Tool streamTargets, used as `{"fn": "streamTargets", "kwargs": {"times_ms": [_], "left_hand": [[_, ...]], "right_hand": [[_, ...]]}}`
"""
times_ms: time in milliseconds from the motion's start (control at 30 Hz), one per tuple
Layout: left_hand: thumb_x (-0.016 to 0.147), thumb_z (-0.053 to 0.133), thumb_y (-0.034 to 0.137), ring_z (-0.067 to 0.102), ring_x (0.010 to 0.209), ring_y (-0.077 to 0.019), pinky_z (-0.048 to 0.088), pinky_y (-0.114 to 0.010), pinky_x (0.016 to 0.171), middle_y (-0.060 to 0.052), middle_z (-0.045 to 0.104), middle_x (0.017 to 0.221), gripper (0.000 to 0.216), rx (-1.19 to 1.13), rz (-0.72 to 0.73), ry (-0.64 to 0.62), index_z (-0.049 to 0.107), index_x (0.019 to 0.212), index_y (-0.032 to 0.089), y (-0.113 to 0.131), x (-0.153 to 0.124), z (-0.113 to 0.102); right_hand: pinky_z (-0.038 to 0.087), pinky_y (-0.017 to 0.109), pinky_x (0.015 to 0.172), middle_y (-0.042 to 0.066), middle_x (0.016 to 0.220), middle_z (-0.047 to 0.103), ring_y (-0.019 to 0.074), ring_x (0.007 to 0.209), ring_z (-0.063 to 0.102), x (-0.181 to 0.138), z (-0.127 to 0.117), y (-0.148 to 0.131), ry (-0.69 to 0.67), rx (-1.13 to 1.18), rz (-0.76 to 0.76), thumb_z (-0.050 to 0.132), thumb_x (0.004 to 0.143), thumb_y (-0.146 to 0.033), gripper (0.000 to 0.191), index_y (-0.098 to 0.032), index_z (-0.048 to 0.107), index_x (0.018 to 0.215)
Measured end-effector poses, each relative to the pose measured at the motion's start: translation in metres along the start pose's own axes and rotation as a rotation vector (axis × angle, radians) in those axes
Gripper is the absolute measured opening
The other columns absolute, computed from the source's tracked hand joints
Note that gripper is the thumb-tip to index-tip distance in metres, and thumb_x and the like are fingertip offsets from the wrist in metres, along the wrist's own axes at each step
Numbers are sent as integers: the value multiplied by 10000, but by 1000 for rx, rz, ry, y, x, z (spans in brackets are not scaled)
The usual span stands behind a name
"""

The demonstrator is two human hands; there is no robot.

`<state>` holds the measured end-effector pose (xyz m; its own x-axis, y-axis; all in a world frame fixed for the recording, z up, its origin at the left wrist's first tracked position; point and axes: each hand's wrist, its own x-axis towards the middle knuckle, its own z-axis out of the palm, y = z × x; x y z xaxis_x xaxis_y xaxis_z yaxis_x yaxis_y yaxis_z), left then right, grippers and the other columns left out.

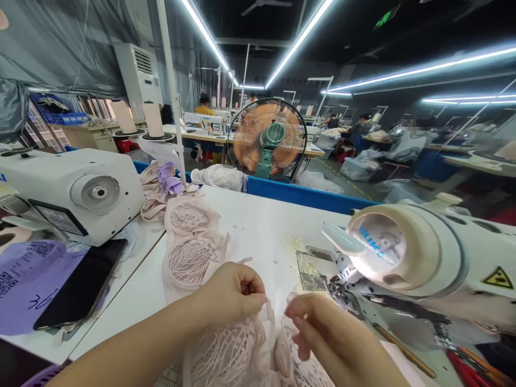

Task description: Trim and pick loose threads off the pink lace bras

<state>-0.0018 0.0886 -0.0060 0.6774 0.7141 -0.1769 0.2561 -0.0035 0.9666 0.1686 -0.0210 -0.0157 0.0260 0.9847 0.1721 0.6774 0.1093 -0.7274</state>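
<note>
Pale pink lace bra pieces (226, 355) lie at the table's front edge, below both hands. My left hand (237, 293) is closed, thumb and forefinger pinching the edge of this lace bra. Just to the right, my right hand (322, 328) is curled with its fingers on the bra's other edge, slightly blurred; its exact grip is partly hidden. Another lace bra cup (191, 260) lies flat behind my left hand. To the right of my hands stands a white sewing machine (419, 252), its lamp lit over the needle area.
At left stand a second sewing machine (100, 188), a black phone (83, 282) and purple paper (28, 279). Purple and pink straps (169, 177) are heaped beside a pole (171, 86). A large fan (268, 137) stands beyond the blue table edge (306, 196). Other people work farther back.
</note>
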Motion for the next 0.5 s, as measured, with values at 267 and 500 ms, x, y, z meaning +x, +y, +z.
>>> {"fn": "streamTargets", "kwargs": {"times_ms": [267,500], "left_hand": [[661,510,134,452,539,-84,360,-170,462,0,511,601,48,199,216,74,536,620,134,-2,-3,3],[684,492,36,475,551,-87,373,-177,500,-18,538,606,114,468,666,153,536,661,138,-1,-6,2]], "right_hand": [[204,175,380,-90,534,350,67,413,251,43,14,-10,-261,523,279,321,874,-347,162,-216,377,797],[266,214,429,-72,555,337,104,473,335,26,14,-9,-76,263,31,310,852,-257,118,-220,393,777]]}}
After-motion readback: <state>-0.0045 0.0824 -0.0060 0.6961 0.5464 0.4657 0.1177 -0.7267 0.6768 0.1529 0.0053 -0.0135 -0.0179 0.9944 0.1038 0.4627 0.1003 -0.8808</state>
